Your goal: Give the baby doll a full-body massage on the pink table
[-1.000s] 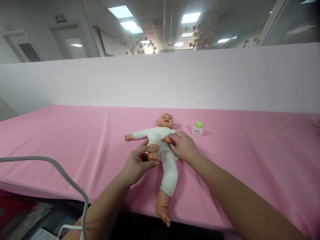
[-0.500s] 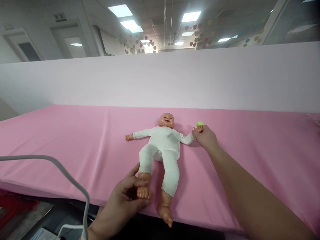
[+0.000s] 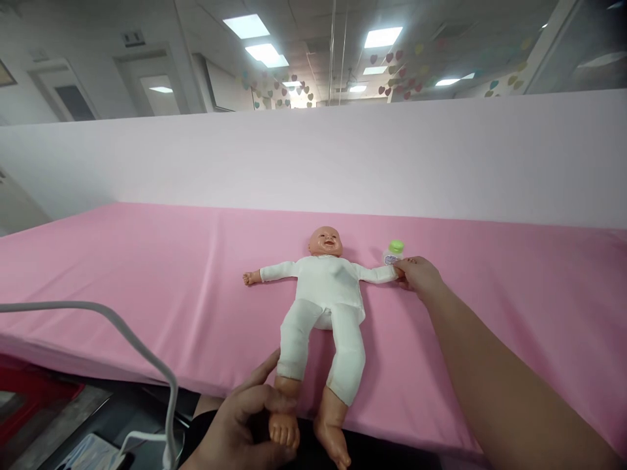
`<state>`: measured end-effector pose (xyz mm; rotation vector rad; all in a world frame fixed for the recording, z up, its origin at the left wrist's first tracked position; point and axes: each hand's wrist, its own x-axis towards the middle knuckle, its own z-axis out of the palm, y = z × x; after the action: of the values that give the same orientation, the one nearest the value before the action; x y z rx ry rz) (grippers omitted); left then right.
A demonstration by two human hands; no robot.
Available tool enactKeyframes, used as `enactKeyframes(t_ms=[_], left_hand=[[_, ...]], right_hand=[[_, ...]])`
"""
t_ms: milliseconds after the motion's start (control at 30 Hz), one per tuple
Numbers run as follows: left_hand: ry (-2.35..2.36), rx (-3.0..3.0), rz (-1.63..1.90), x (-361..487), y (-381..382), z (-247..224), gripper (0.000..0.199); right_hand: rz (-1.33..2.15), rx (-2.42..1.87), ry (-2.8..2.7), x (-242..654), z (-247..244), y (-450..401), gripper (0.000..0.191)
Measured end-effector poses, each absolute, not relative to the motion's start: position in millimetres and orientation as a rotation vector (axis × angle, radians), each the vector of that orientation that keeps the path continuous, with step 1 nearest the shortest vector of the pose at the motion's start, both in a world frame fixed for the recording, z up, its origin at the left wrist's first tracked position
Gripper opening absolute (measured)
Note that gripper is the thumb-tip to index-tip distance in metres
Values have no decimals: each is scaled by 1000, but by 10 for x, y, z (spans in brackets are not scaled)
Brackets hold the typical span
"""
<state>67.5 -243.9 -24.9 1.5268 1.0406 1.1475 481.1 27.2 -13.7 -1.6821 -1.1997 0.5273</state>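
A baby doll (image 3: 327,281) in a white cloth suit lies on its back on a pink-covered table (image 3: 161,281), head toward the far side. Its bare feet reach over the near edge. My left hand (image 3: 245,418) is closed around the doll's foot on the left, thumb below and fingers along the ankle. At the right, my right hand (image 3: 416,274) pinches the doll's hand at the end of its outstretched arm. Just behind that arm stands a small clear bottle (image 3: 393,253) with a green cap and a label too small to read.
A white partition (image 3: 294,163) rises behind the table. A grey cable (image 3: 117,323) loops across the lower left. Below it lie a flat device (image 3: 93,452) on a dark surface and a red object (image 3: 34,395).
The doll has shifted toward me, its feet now further over the near edge. Its right-side arm is straighter, and my right hand has moved outward with it, uncovering the bottle.
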Motion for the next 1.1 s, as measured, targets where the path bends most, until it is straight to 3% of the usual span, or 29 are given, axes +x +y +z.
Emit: enactKeyframes(t_ms=[133,200,267,433,533,767,933,1100], left_hand=[[1049,1447,1107,680,-2337,2,28],[1052,1439,1074,713,-2243,155,25],[1056,1476,1074,763,-2115,288,25],[966,1552,1103,917,-1734,446,26],[870,1565,1129,1011,-1542,424,25],[833,1430,1170,1132,-1475,351,35],[894,1455,1143,1018,-1820,372,33],[943,1325,1092,818,-2222,94,35]], right_hand=[[227,-1652,-1176,4542,49,109,56],[134,-1515,-1280,4323,124,17,61],[101,-1406,-1436,4084,153,-62,56],[-74,-1187,-1986,3616,81,-191,23],[-211,-1032,-2178,3487,52,-244,16],[-190,-1023,-2181,3490,87,-277,18],[67,-1267,-1815,3715,172,-214,32],[183,-1516,-1457,4083,236,-75,43]])
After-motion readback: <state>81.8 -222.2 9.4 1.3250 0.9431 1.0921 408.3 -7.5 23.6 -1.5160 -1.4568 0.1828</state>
